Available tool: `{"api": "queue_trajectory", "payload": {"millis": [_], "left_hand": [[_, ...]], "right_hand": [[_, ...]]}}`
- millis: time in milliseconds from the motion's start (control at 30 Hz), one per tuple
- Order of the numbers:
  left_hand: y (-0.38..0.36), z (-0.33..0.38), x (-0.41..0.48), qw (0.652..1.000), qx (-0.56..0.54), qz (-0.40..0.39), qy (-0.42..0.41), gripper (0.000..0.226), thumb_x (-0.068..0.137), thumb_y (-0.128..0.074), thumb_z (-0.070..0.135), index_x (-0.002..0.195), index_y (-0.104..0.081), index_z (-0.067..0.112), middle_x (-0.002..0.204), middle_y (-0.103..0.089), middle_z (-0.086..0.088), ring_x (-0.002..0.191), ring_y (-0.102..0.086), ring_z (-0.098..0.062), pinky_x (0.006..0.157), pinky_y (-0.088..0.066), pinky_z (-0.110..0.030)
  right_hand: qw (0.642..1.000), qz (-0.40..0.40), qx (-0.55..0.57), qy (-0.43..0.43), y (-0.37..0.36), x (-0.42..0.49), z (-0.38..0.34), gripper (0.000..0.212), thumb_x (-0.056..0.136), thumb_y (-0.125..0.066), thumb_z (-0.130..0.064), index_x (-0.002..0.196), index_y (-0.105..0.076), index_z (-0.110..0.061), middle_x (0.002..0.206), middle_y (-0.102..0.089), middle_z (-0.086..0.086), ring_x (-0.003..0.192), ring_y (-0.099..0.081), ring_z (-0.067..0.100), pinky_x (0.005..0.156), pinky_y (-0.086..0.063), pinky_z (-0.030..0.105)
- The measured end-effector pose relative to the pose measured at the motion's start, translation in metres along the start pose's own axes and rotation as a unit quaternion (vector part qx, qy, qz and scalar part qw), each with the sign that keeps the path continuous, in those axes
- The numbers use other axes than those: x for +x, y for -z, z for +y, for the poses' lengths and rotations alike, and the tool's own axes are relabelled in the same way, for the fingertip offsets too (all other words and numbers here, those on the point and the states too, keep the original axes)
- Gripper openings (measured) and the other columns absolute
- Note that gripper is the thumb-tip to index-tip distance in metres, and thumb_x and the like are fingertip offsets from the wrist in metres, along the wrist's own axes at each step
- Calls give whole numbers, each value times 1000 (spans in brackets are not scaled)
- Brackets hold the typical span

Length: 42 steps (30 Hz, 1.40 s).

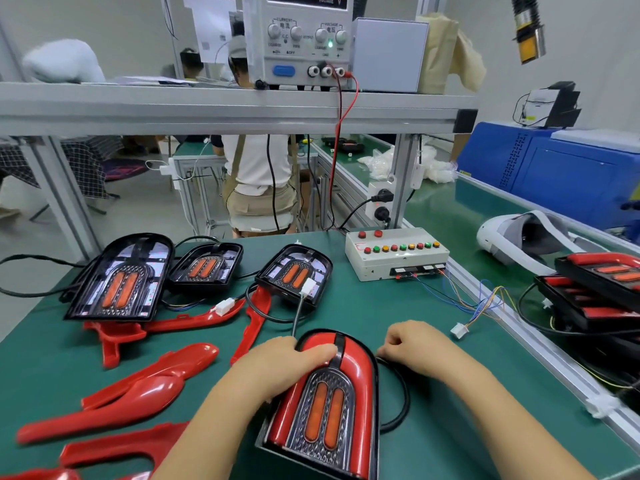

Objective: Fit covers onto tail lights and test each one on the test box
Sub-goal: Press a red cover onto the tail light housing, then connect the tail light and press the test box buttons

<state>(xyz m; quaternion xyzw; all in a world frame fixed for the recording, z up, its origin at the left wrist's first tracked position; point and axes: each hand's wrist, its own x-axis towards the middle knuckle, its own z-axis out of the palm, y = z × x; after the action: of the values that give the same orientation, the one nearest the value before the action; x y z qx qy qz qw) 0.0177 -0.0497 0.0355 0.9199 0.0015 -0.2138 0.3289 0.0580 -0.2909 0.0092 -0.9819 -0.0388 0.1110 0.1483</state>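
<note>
Red cover (365, 393) sat on the nearest tail light (322, 417); the left hand (287, 362) pressed flat fingers on its arch, while the right hand (415, 344) curled at the rim, grip unclear. Uneven pressure could leave one side unseated. Green mat (363, 306) also held spare covers (138, 393) and the test box (394, 252); a metal shelf (207, 109) stood beyond.

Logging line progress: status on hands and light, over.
Left hand pressing glossy red plastic cover onto black tail light. Right hand curled beside it, grip unclear. White wired connector lies unplugged.

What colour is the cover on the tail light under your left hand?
Glossy red cover, clearest in the head view.
</note>
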Motion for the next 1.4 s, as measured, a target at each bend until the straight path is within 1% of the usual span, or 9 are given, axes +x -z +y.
{"api": "queue_trajectory", "payload": {"millis": [133, 233, 333, 433, 567, 700, 1000, 1200, 1400], "left_hand": [[17, 14, 11, 991, 127, 8, 35, 77, 58, -40, 90, 90, -53, 21, 87, -62, 4, 67, -66, -16, 65, -55, -28], [22, 24, 34, 972, 183, 142, 28, 52, 87, -40, 66, 95, -49, 15, 107, -64, -10, 94, -63, -28, 77, -46, -33], [20, 33, 52, 928, 219, 301, 1, 41, 93, -42, 55, 101, -41, 15, 109, -63, -11, 100, -59, -31, 69, -37, -33], [17, 36, 64, 917, 216, 334, -5, 43, 90, -48, 57, 98, -38, 16, 101, -65, -8, 92, -61, -30, 63, -34, -31], [15, 35, 78, 930, 194, 313, 8, 44, 86, -56, 56, 102, -44, 16, 103, -64, -7, 95, -60, -29, 66, -35, -31], [15, 30, 81, 944, 151, 295, 0, 33, 86, -62, 43, 96, -46, 16, 102, -63, -6, 90, -57, -28, 66, -37, -32], [10, 38, 78, 968, -104, 159, -165, 11, 81, -67, 17, 81, -59, 25, 85, -70, -1, 75, -63, -17, 78, -49, -34], [3, 55, 81, 968, -114, 84, -209, 12, 92, -58, 18, 99, -65, 12, 69, -65, 6, 57, -60, -2, 64, -48, -15], [2, 58, 83, 966, -143, 55, -209, 6, 89, -62, 12, 85, -62, 18, 73, -66, 3, 62, -60, -6, 60, -45, -11]], "right_hand": [[1000, 6, 20, -1, -3, -3, 6, 27, 85, -62, -45, 68, -51, -28, 74, -55, -13, 80, -54, 12, 65, -40, 26], [998, 21, 63, -5, -3, -5, 8, 19, 86, -61, -43, 75, -58, -28, 78, -60, -14, 81, -56, 10, 68, -44, 26], [989, 127, 67, -37, 6, -8, 18, 14, 91, -52, -32, 85, -64, -28, 94, -67, -10, 91, -60, 15, 78, -51, 30], [958, 271, -57, -77, 21, -9, 38, 32, 92, -44, -16, 111, -67, -28, 114, -63, -4, 108, -55, 21, 83, -49, 33], [920, 243, -283, -122, 34, -7, 67, 40, 86, -50, -16, 122, -59, -29, 130, -52, -10, 126, -37, 22, 91, -34, 31], [913, 166, -349, -129, 32, -3, 81, 32, 86, -52, -19, 112, -65, -34, 124, -58, -14, 136, -31, 22, 101, -28, 32], [968, 215, -130, 15, 32, 8, 64, 18, 92, -55, -46, 103, -70, -44, 94, -65, -19, 112, -42, 14, 87, -26, 29], [957, 265, 22, 113, 29, 15, 45, 19, 95, -57, -33, 105, -74, -32, 81, -54, -20, 97, -38, 12, 94, -32, 35], [936, 321, 25, 144, 31, 18, 25, 12, 90, -66, -28, 96, -77, -28, 82, -65, -12, 99, -46, 19, 95, -34, 38]]}}
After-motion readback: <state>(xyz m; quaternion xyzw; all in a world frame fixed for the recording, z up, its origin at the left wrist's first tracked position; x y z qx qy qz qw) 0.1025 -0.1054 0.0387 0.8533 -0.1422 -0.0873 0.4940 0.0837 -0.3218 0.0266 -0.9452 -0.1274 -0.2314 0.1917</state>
